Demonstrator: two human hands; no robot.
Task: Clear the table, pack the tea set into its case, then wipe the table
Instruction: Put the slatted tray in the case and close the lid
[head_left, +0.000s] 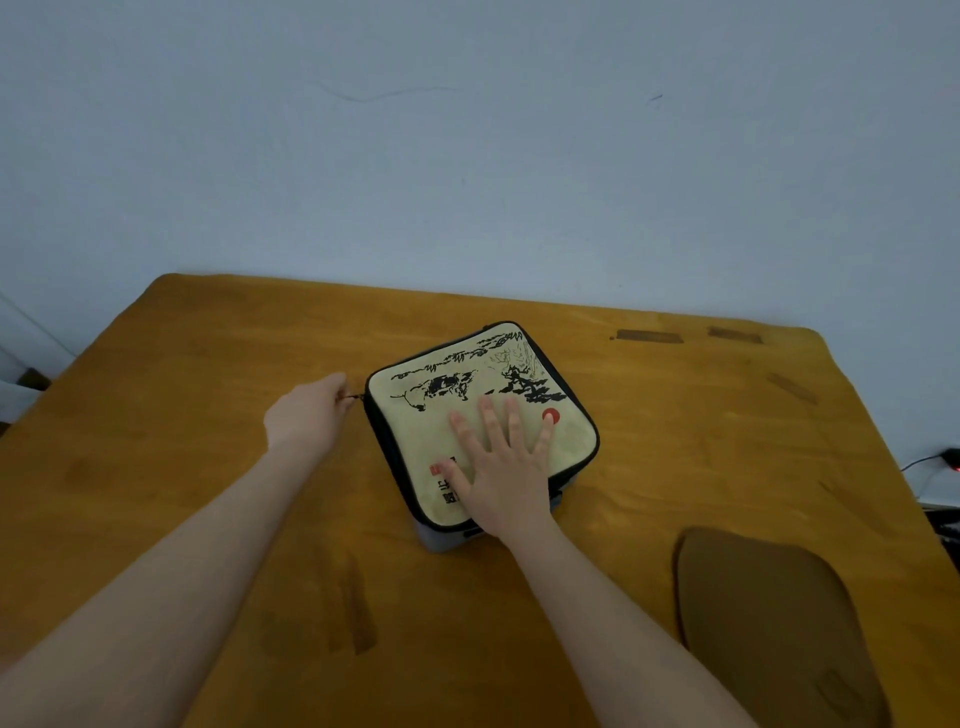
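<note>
The tea set case (415, 415) lies near the middle of the wooden table (208, 364). Its lid is cream with a black ink landscape, a red dot and black edging, and it is down over the grey base. My right hand (501, 467) rests flat on the lid with the fingers spread. My left hand (306, 415) is at the case's left corner, fingers pinched on the small zipper pull (353, 397). The contents of the case are hidden.
A brown cloth (769, 623) lies flat on the table at the front right. Dark marks (353, 608) stain the wood in front and at the back right. A cable with a red light (950, 460) sits past the right edge. The wall is close behind.
</note>
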